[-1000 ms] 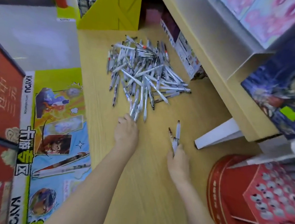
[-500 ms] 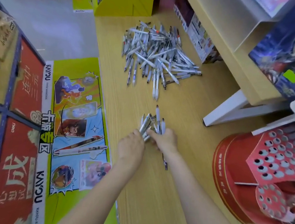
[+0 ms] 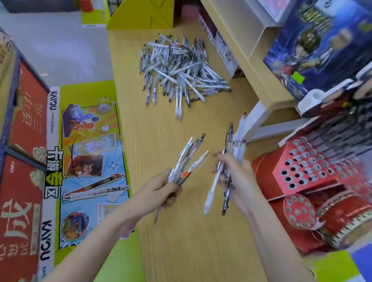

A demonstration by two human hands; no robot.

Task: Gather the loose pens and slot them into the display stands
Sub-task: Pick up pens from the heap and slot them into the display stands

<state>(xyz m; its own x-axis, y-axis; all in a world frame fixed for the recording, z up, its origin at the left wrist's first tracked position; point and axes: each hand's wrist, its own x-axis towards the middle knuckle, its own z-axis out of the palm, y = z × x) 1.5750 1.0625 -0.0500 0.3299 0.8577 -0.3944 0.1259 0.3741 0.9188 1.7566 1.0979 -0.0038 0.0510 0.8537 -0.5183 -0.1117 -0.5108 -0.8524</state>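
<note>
Wooden counter [image 3: 189,242]: left hand [image 3: 160,194] grips pen bunch [image 3: 186,161]; right hand [image 3: 237,181] grips several pens [image 3: 229,165], apparently fanned.

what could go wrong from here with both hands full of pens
The right hand holds its pens fanned out and uneven, so one may slip onto the counter. The left hand also grips a bunch, leaving no free fingers to feed single pens into the red stand's small holes.

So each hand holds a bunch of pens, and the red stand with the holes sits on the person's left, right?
Not quite. The left hand and right hand each hold pens, but the head view shows the red stand on the person's right, not the left.
</note>
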